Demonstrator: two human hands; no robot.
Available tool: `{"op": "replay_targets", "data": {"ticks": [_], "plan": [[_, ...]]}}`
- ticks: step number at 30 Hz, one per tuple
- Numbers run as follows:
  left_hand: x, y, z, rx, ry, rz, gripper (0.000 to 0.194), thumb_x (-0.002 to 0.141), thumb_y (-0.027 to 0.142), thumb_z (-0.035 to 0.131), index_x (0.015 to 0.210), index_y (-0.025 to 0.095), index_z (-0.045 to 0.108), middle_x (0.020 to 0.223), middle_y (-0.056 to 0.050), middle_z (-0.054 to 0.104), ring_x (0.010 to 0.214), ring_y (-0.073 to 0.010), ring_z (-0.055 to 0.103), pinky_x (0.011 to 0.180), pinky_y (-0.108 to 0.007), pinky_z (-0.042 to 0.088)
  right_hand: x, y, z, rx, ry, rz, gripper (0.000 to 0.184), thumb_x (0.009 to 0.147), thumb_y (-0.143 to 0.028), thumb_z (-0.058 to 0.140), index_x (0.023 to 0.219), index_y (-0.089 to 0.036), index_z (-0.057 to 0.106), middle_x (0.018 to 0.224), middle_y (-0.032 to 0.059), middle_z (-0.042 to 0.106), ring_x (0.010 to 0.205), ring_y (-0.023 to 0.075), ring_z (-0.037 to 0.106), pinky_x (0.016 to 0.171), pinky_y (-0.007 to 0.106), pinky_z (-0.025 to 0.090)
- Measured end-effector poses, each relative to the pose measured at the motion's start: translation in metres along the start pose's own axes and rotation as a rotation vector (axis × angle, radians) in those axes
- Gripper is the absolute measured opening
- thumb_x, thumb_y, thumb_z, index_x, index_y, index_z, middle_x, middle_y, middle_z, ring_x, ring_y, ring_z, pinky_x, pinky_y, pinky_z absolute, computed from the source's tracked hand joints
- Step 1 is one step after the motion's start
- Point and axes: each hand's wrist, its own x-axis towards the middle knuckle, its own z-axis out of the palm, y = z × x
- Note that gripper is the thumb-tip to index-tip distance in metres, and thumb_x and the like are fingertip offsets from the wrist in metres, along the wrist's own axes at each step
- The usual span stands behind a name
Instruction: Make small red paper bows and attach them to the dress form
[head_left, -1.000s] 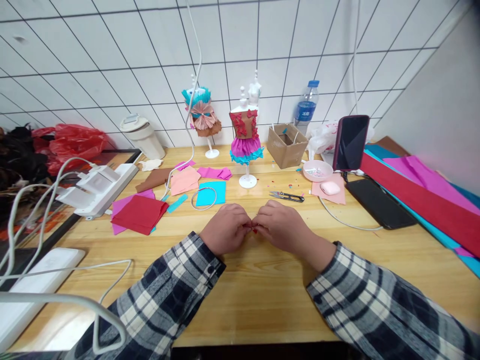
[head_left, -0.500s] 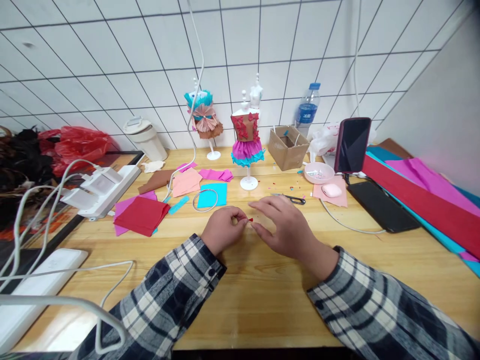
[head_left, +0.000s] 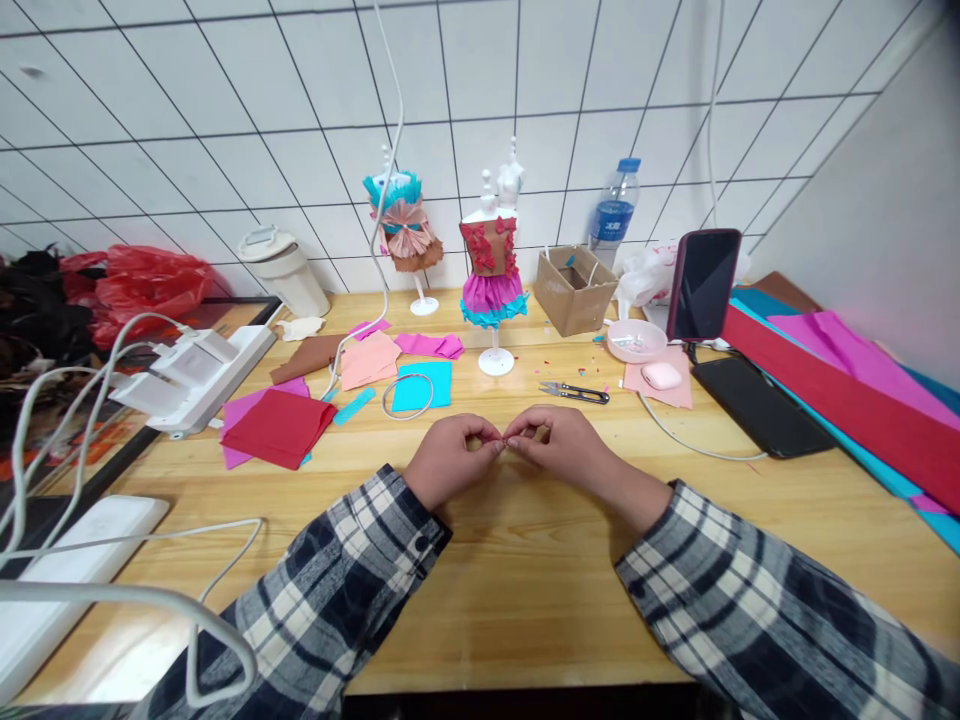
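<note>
My left hand (head_left: pixel 455 456) and my right hand (head_left: pixel 564 444) meet fingertip to fingertip above the wooden table (head_left: pixel 487 600). Both pinch a tiny red paper piece (head_left: pixel 505 441), which the fingertips almost wholly cover. Behind them stands a small dress form (head_left: pixel 495 363) on a white base, wearing a brown top with red bows and a magenta skirt edged in turquoise. Thread snips (head_left: pixel 575 392) lie beyond my right hand. Left of my left hand are a turquoise paper square (head_left: pixel 439 385), a wire ring (head_left: pixel 387 400) and folded red paper (head_left: pixel 279 428).
A second dressed form (head_left: pixel 409 235), a cardboard box (head_left: pixel 574 295) and a water bottle (head_left: pixel 615 210) stand near the wall. At right are a pink dish (head_left: pixel 636 341), an upright phone (head_left: pixel 703 285), a black phone (head_left: pixel 761 408) and long paper strips (head_left: pixel 840 380). Cables and a power strip (head_left: pixel 214 385) occupy the left.
My right hand has moved left and its spread thumb and fingers have closed at my left fingertips, on the red piece. My left hand keeps its pinch. The view has shifted slightly.
</note>
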Motion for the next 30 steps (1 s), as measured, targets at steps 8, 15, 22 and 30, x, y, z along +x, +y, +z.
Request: {"op": "replay_targets", "data": {"ticks": [8, 15, 22, 30], "plan": [[0.001, -0.009, -0.004, -0.665, -0.225, -0.284, 0.021, 0.062, 0.031, 0.073, 0.071, 0.013, 0.069, 0.063, 0.000, 0.064, 0.055, -0.0099, 0.051, 0.055, -0.022, 0.037, -0.003, 0.004, -0.008, -0.322, 0.129, -0.574, 0.013, 0.087, -0.022, 0.057, 0.089, -0.024, 0.070, 0.090, 0.0032, 0.068, 0.083, 0.0160, 0.060, 0.074, 0.029, 0.045], [0.002, -0.011, -0.008, -0.972, -0.245, -0.416, 0.023, 0.061, 0.029, 0.078, 0.073, 0.011, 0.070, 0.070, -0.005, 0.067, 0.066, -0.0118, 0.059, 0.060, -0.021, 0.042, -0.009, -0.005, -0.016, -0.498, 0.172, -0.679, 0.024, 0.089, -0.020, 0.052, 0.108, -0.025, 0.066, 0.108, 0.0042, 0.067, 0.096, 0.0193, 0.061, 0.083, 0.034, 0.047], [0.000, -0.008, -0.007, -0.939, -0.251, -0.399, 0.022, 0.060, 0.026, 0.079, 0.074, 0.011, 0.071, 0.071, -0.004, 0.067, 0.065, -0.0114, 0.059, 0.067, -0.025, 0.044, -0.004, -0.002, -0.003, -0.057, 0.230, -0.386, 0.014, 0.084, -0.027, 0.061, 0.092, -0.022, 0.070, 0.107, 0.0069, 0.065, 0.100, 0.0203, 0.060, 0.090, 0.037, 0.047], [0.000, -0.010, -0.004, -0.891, -0.294, -0.328, 0.018, 0.063, 0.026, 0.076, 0.074, 0.012, 0.072, 0.065, -0.002, 0.065, 0.062, -0.0108, 0.055, 0.064, -0.024, 0.041, -0.002, -0.002, 0.000, -0.041, 0.155, -0.345, 0.002, 0.077, -0.023, 0.067, 0.079, -0.022, 0.067, 0.108, 0.0057, 0.063, 0.103, 0.0213, 0.058, 0.092, 0.039, 0.044]]}}
